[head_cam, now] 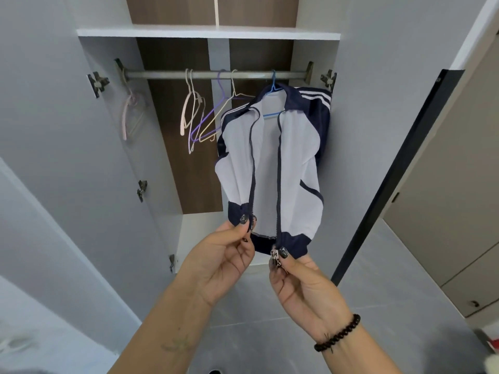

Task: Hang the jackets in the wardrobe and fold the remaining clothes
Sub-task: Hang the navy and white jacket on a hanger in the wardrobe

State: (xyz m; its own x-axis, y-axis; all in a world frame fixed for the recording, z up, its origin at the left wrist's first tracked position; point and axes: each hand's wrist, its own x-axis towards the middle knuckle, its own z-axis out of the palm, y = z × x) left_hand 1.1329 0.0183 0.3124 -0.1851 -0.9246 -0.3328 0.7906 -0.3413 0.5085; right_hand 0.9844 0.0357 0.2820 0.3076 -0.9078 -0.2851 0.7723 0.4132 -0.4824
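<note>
left hand (225, 255): raised, thumb and forefinger pinching | right hand (299, 279): raised just beside it, fingertips pinching | both forearms reach up, beaded bracelet on right wrist

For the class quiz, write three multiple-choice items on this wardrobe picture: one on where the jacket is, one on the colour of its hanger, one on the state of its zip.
1. Where does the jacket hang?
A. On the rail, at its right end
B. On the top shelf
C. On the door hinge

2. What colour is the hanger that carries it?
A. Pink
B. Blue
C. Cream

3. How is the zip?
A. Closed to the collar
B. Half closed
C. Open all the way

Answers: 1 A, its hook sits on the rail, right of the bare hangers. 2 B, a blue hook shows above the collar. 3 C, the left hand and right hand pinch separate front edges at the hem.
</note>
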